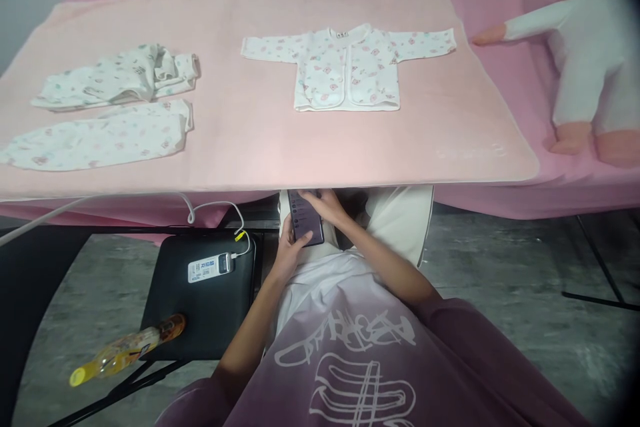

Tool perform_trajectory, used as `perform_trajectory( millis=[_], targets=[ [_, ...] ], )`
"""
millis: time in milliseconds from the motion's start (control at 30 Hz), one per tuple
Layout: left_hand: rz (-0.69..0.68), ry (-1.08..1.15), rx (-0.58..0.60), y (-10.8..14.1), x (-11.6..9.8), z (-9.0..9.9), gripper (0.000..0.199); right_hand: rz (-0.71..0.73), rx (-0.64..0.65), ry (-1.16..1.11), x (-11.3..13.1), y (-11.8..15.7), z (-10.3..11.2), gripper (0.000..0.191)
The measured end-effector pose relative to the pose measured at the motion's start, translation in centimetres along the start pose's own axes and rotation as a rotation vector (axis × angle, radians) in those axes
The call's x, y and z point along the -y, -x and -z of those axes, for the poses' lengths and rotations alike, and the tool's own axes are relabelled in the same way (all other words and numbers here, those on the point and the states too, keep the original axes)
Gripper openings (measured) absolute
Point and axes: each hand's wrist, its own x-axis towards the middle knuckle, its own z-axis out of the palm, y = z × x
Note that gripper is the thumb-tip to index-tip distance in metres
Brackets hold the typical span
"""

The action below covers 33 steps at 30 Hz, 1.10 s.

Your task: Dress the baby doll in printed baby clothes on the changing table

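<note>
From where I stood, the dark phone (307,217) was over the person's lap (400,223), just below the near edge of the pink mat (225,93), its far end close to that edge. The left hand (287,248) was closed round its lower left side, thumb laid over the lit face; the right hand (327,205) was at the upper right, its thumb reaching across, though whether it gripped or merely touched I couldn't tell. I judged the phone a light, rigid slab, probably slick, with a face that could crack on the floor (470,267); its long edges looked the surest hold, clear of the glass. Quite unlike it, the printed jacket (323,73) spread on the mat seemed soft and limp, nothing to break, best lifted by both shoulders.
</note>
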Motion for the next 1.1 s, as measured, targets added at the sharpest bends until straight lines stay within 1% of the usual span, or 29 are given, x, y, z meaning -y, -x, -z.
perform_trajectory(
  millis=[100,233,367,467,667,833,1033,1100],
  targets=[
    [-0.032,-0.076,0.026,0.2,0.0,-0.1,0.1,0.007,0.055,-0.075,-0.5,0.2,0.6,0.031],
    [-0.058,-0.123,0.028,0.3,-0.1,-0.5,0.108,0.043,0.082,-0.16,-0.6,0.6,1.0,0.033],
    [-0.094,-0.189,0.007,0.3,0.2,-0.6,0.106,0.01,0.083,-0.185,-0.3,1.1,1.1,0.036],
    [-0.114,-0.199,-0.016,0.3,0.2,-0.7,0.103,-0.002,0.089,-0.213,-0.2,1.1,1.3,0.037],
    [-0.128,-0.228,-0.001,0.7,-0.5,-0.9,0.103,-0.005,0.141,-0.222,-1.4,1.2,1.5,0.036],
    [-0.131,-0.222,0.013,0.8,-0.7,-1.0,0.098,0.032,0.163,-0.23,-2.2,1.9,1.5,0.049],
    [-0.135,-0.232,0.016,0.8,-0.7,-1.1,0.098,0.077,0.182,-0.103,-2.6,2.2,1.5,0.071],
    [-0.134,-0.236,0.018,0.8,-0.6,-1.0,0.099,0.075,0.164,-0.066,-2.7,2.2,1.4,0.074]
  ],
)
